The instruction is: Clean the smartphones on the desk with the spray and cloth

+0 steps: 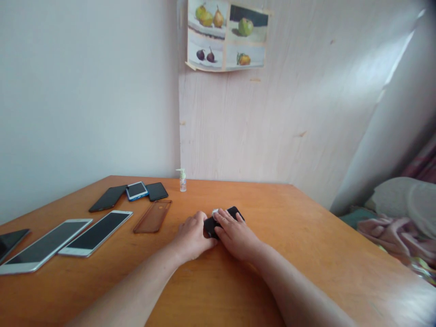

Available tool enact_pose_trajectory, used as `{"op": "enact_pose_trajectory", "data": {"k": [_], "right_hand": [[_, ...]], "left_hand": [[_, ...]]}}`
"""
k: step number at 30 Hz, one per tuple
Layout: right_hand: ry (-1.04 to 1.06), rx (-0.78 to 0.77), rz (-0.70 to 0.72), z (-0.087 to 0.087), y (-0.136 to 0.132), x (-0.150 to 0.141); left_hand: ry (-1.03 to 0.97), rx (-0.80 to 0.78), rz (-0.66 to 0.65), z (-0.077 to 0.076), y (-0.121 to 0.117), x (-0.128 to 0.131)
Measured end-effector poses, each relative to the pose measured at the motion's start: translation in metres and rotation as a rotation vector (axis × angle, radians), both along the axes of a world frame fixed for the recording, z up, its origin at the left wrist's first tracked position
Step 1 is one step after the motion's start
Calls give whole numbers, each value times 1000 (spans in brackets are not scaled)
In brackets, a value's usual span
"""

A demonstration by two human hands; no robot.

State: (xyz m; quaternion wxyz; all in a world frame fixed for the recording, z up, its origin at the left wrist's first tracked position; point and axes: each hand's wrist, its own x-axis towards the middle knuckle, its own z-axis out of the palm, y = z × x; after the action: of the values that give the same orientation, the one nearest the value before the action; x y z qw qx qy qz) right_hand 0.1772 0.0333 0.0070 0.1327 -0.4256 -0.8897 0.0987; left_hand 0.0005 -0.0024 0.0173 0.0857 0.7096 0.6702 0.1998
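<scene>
A black phone (235, 211) lies on the orange wooden table (289, 254) near its middle. My left hand (192, 236) grips the phone's near left end with curled fingers. My right hand (235, 234) lies on top of the phone, fingers together and pressed down. A small white thing (215, 211), perhaps a cloth, peeks out by the right fingertips; what it is I cannot make out.
Left of my hands lie a brown phone case (153, 216), two white-edged phones (97, 232), (44, 246), a dark tablet corner (10, 241), two black phones (108, 198), (157, 191) and a blue one (136, 190). A small pump bottle (183, 180) stands by the wall. Bedding (398, 218) lies right.
</scene>
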Motion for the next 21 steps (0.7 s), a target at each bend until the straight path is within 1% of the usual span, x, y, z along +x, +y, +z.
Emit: {"op": "enact_pose_trajectory", "data": {"k": [3, 4, 5, 6, 8, 11, 12, 13, 14, 15, 19, 20, 21], "right_hand": [[-25, -23, -222, -2, 19, 13], [-28, -29, -275, -3, 24, 16], [-29, -31, -305, -3, 25, 17], [-29, -30, -305, -3, 24, 17], [-23, -22, -219, -2, 15, 12], [3, -12, 7, 2, -6, 0], [11, -12, 61, 3, -11, -3], [15, -12, 85, 3, -12, -4], [16, -15, 74, 4, -11, -3], [12, -20, 30, 4, -8, -1], [-17, -35, -264, 1, 15, 12], [-19, -33, -294, 0, 18, 14], [-16, -29, -291, 0, 18, 14]], "left_hand": [[7, -2, -5, 0, 0, -1], [10, 9, -9, -1, 0, -1], [14, 20, -11, -2, 0, -1], [16, 29, -12, -3, 1, -2], [15, 37, -14, -4, 2, -2], [12, 35, -17, -6, 4, -3], [12, 33, -19, -6, 4, -3], [12, 28, -20, -6, 4, -3], [10, 22, -20, -5, 4, -4], [7, 17, -21, -5, 4, -4], [2, 21, -31, -4, 4, -5], [2, 25, -34, -4, 4, -5], [1, 25, -34, -4, 3, -5]]}}
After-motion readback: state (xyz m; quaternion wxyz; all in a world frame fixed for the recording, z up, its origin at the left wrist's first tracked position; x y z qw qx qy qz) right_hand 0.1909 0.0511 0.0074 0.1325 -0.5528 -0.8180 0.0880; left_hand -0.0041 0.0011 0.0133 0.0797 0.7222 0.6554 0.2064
